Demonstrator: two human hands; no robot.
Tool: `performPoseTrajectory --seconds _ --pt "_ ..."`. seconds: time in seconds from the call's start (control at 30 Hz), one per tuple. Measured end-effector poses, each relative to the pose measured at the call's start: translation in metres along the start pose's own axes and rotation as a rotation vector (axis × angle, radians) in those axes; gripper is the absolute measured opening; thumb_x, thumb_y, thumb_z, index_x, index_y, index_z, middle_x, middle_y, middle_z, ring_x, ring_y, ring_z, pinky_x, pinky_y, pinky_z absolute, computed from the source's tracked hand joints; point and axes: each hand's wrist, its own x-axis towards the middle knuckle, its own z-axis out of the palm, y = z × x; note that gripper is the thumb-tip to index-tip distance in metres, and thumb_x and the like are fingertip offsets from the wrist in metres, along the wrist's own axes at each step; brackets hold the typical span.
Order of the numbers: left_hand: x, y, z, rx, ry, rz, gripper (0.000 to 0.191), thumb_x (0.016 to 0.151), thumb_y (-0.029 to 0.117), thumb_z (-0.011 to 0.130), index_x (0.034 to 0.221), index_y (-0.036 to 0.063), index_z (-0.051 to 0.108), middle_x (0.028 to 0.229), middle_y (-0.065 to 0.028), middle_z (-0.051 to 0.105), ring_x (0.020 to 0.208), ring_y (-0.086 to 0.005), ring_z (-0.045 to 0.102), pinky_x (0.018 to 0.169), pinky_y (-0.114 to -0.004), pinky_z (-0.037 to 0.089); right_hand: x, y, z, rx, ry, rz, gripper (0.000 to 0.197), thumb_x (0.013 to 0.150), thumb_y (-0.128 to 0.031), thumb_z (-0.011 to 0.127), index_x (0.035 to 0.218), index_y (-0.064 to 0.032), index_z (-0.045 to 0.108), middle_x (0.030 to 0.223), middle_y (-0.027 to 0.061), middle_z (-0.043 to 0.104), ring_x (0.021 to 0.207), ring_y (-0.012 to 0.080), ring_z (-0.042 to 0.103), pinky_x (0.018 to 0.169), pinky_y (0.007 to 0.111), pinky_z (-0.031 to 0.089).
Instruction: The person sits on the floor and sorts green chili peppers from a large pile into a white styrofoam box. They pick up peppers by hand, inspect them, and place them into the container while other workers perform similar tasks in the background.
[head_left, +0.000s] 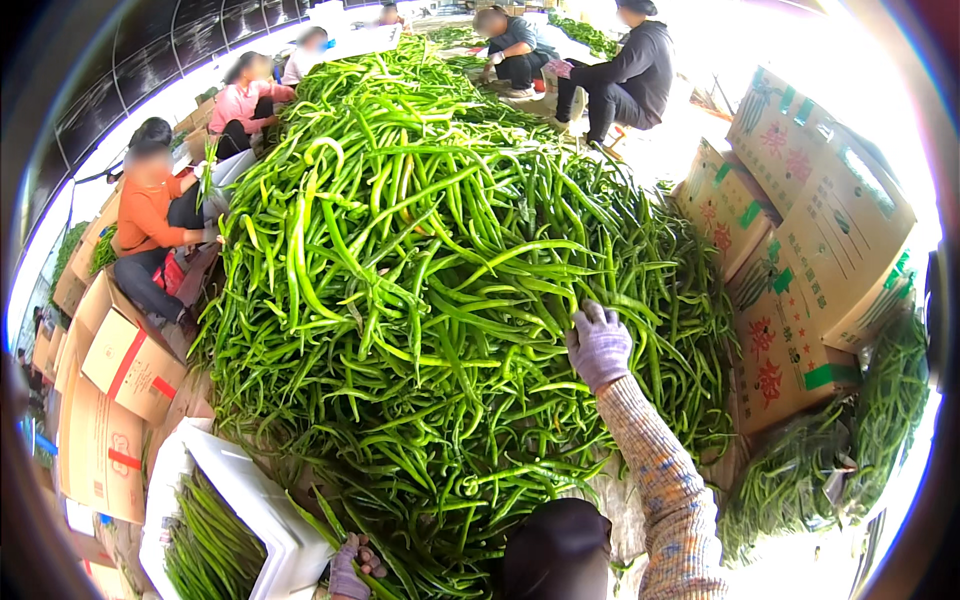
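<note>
A large heap of long green chili peppers (420, 300) spreads in front of me. My right hand (600, 341), in a pale purple knit glove, reaches out to the heap's right side. Its fingers bend down onto the peppers, and whether they grip any is hidden. Low in the view, my left hand (355, 564) wears a glove that leaves the fingertips bare. It holds a few long green peppers (319, 521) beside a white foam box (289, 517). Inside that box, green peppers (206, 532) lie lined up lengthwise.
Printed cardboard cartons (795, 330) stand to the right, above clear plastic bags of peppers (795, 480). More cartons (135, 367) line the left. A person in orange (150, 210) sits at the heap's left edge. Others sit farther back, including a person in dark clothes (630, 75).
</note>
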Motion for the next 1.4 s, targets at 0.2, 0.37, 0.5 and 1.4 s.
performPoseTrajectory --seconds 0.2,0.37,0.5,1.4 --pt "0.003 0.0 -0.001 -0.04 -0.088 0.006 0.03 0.083 0.037 0.058 0.085 0.0082 0.054 0.052 -0.0002 0.046 0.04 -0.0132 0.04 0.043 -0.031 0.031 0.083 -0.044 0.008 0.035 -0.126 0.02 0.046 0.082 -0.037 0.052 0.121 -0.0127 0.046 0.122 0.0084 0.049 0.114 0.0253 0.043 0.094 0.041 0.035" --pt "0.012 -0.008 -0.019 0.027 0.07 -0.003 0.029 0.084 0.044 0.054 0.076 0.0163 0.05 0.051 0.0008 0.04 0.039 -0.0152 0.032 0.042 -0.033 0.029 0.096 -0.07 0.021 -0.143 -0.331 -0.126 0.066 0.082 -0.05 0.047 0.132 -0.0103 0.033 0.129 0.0127 0.042 0.117 0.0293 0.039 0.099 0.045 0.029" --pt "0.024 -0.018 -0.024 0.017 0.08 -0.037 0.028 0.084 0.044 0.054 0.076 0.0169 0.049 0.051 0.0 0.04 0.038 -0.0161 0.033 0.041 -0.034 0.029 0.055 -0.065 0.045 -0.267 -0.376 -0.362 0.052 0.085 -0.033 0.045 0.13 -0.0087 0.036 0.112 0.01 0.05 0.107 0.0262 0.042 0.089 0.04 0.036" --pt "-0.043 0.006 0.023 -0.352 -0.089 0.016 0.033 0.085 0.034 0.056 0.098 0.005 0.049 0.065 -0.0084 0.053 0.043 -0.015 0.04 0.046 -0.032 0.033 0.02 -0.073 -0.012 0.589 0.266 -0.302 0.012 0.074 -0.009 0.062 0.085 -0.0097 0.062 0.089 0.0077 0.062 0.074 0.0268 0.061 0.065 0.034 0.051"
